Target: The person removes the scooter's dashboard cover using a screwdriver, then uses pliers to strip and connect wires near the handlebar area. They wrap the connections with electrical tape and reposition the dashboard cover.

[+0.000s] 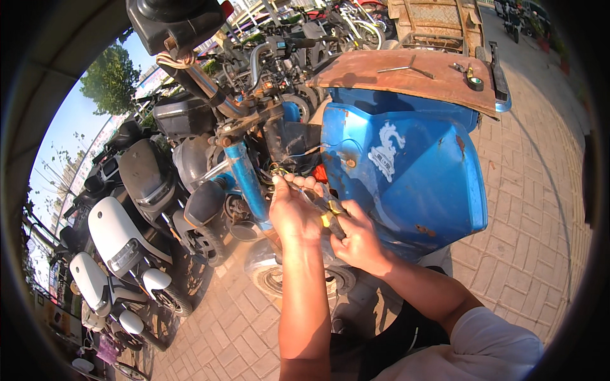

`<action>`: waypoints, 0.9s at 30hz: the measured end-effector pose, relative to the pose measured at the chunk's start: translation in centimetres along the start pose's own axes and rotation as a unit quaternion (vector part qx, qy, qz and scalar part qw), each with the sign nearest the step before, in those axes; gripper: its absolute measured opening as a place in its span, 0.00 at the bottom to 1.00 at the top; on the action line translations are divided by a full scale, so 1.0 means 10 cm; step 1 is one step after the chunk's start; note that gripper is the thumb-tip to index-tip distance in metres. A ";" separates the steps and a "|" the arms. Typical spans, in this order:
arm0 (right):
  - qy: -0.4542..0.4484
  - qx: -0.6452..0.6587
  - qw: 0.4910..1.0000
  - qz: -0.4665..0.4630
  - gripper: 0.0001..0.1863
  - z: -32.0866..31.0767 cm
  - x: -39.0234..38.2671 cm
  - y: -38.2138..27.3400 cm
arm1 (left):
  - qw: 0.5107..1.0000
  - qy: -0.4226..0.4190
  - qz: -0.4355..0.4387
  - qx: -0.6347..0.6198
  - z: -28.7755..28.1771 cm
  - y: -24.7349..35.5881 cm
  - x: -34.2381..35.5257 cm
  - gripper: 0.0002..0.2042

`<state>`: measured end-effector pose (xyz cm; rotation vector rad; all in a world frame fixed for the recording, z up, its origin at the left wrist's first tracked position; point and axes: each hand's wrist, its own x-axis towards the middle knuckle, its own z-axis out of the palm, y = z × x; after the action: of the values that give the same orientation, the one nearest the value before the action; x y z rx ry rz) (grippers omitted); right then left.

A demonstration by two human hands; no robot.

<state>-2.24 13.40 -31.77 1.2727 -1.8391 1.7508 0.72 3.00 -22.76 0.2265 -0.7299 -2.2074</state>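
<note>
My left hand (293, 206) has its fingers curled and pinched on a bunch of thin wires (280, 170) at the front of a rusty tricycle. My right hand (356, 233) grips yellow-and-black pliers (331, 216), whose jaws reach up beside my left fingers and are partly hidden by them. A blue steering column (244, 178) stands just left of my hands. A large blue front panel (432, 184) with rust spots and a white decal sits to their right. A small red part (318, 172) shows behind the wires.
A brown rusty board (406, 82) carries metal tools (406, 68) and a roll of tape (473, 81). Parked scooters (114, 235) line the left. Behind are more bikes, a tree (111, 76) and a rusty cargo bed (438, 25). Brick paving (521, 209) runs along the right.
</note>
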 end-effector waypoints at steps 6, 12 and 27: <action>-0.007 0.032 0.999 0.010 0.12 0.00 0.01 0.04 | 1.000 -0.009 -0.005 0.014 0.01 0.02 0.10 0.14; -0.005 0.037 0.999 -0.011 0.18 0.00 0.03 0.07 | 0.999 0.000 0.019 0.028 -0.03 0.07 0.25 0.14; -0.029 0.023 0.999 -0.025 0.16 -0.02 -0.02 0.04 | 0.999 -0.029 -0.014 0.030 -0.15 0.22 0.43 0.12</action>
<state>-2.50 13.61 -32.09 1.3892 -1.7900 1.7579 -0.26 -1.91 -22.42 0.2048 -0.8310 -2.2289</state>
